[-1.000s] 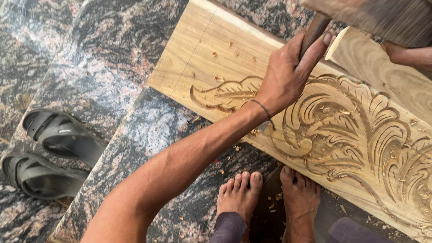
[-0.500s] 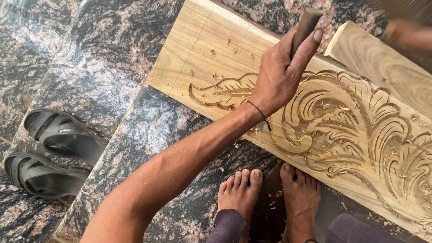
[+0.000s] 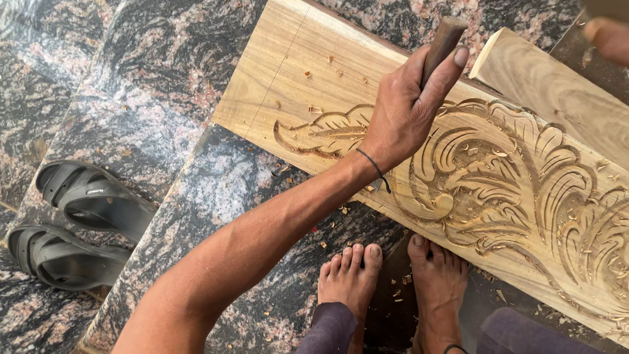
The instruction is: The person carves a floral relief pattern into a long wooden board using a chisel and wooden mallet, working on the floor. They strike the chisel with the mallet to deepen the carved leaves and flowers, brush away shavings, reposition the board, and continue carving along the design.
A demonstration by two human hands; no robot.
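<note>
My left hand [image 3: 407, 108] grips a chisel by its brown wooden handle [image 3: 444, 40], held upright over a long pale wooden plank [image 3: 288, 72]. The plank lies on the stone floor and bears a carved leaf and scroll pattern [image 3: 498, 177] across its middle and right part. A thin black cord circles my left wrist. My right hand [image 3: 609, 36] shows only as blurred fingers at the top right corner, under a dark blurred thing at the frame edge; what it holds cannot be made out. Small wood chips lie scattered on the plank.
My two bare feet [image 3: 393, 275] stand on the dark speckled stone floor [image 3: 131, 98] just below the plank. A pair of black sandals [image 3: 72, 226] lies at the left. A second pale wooden piece [image 3: 557, 85] lies beyond the plank at the upper right.
A wooden block held over the chisel at the top right has risen out of view. My left hand with the chisel has stayed in about the same spot on the carving.
</note>
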